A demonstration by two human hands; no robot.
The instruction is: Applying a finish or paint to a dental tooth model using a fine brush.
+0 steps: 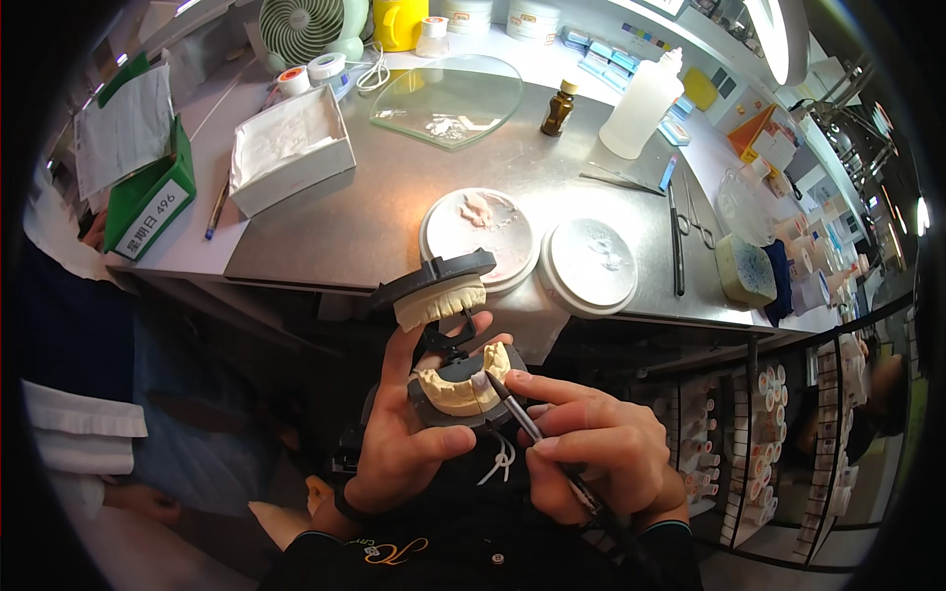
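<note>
My left hand (pixel 402 443) grips a dark grey dental articulator, its fingers behind the hinge and its thumb along the front of the base. The lower plaster dental model (pixel 448 396) faces up, with a small whitish tooth (pixel 482 386) in its arch. Tilted back above it, the upper plaster model (pixel 439 303) sits on its dark plate (pixel 434 279). Pinched in my right hand (pixel 606 443) is a slim brush (pixel 524 422) with a dark tip, which meets the lower model at the whitish tooth. Beyond the articulator stand two round white dishes, one with pinkish paste (pixel 480 231), the other with whitish paste (pixel 591 264).
On the metal bench are a glass slab (pixel 448 103), a brown bottle (pixel 559 108), a white squeeze bottle (pixel 641 108), tweezers (pixel 623 182) and a sponge (pixel 746 271). A white box (pixel 293 153) and green tray (pixel 158 207) stand left. Another person (pixel 84 345) is at my left.
</note>
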